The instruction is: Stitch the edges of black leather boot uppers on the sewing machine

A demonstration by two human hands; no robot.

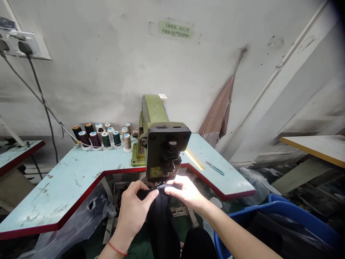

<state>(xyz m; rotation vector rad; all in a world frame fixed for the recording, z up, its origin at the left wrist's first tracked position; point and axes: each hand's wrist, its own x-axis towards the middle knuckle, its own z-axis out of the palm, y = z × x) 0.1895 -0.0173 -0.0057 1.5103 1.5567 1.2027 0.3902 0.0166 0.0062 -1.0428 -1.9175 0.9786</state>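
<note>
Left hand (134, 207), red cord (117, 248) at wrist: below machine (164, 144), fingers pinched on black cloth (161, 223), thumb on top.
Right hand (185, 192): below machine, under its lamp, fingertips pinching the same cloth's upper edge.
Black cloth: top edge tucked at machine's foot, rest hanging down between the forearms.
Progress, judged: edge is placed at the foot and held by both hands. Whether any stitch is laid cannot be told. Most of the length hangs unfed.
Blue bin (283, 216): lower right of machine, dark cloth inside.
Plastic bag (78, 223): lower left of machine, under table.
Table (67, 176): pale blue, red-edged, bearing machine.
Blue tool (214, 168): right of machine.
Spools (102, 136): left of machine, at wall.
Brown cloth (219, 111): hung behind machine, right.
</note>
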